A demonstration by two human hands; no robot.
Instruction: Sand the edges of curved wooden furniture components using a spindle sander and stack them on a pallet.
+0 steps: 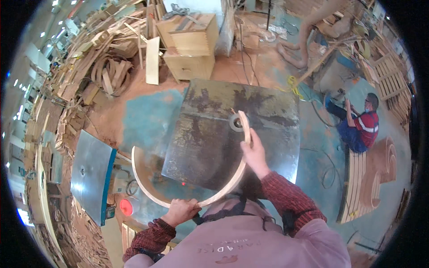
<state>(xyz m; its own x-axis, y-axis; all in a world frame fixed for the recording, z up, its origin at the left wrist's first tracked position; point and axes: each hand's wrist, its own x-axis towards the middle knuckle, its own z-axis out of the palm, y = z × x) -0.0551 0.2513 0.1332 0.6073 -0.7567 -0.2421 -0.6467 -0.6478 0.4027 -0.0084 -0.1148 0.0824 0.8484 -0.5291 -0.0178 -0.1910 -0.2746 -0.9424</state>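
Note:
A curved, U-shaped band of light wood (230, 185) spans between my two hands, its open side facing away from me. My left hand (182, 211) is closed round the near bend of the band, close to my body. On the right arm of the curve, my right hand (254, 154) grips the wood with fingers wrapped over it. That arm's end lies beside a round spindle (236, 122) in the dark, stained metal machine table (210, 143). The band's left end stands out past the table's left edge, over the floor.
A second metal-topped machine (91, 172) stands left, beside a red-topped container (127, 207). Beyond are a wooden cabinet (190, 62) and heaped wood offcuts (111, 73). Another person (364, 125) sits at the right near curved wooden pieces (380, 174). A cable (328, 174) lies on the floor.

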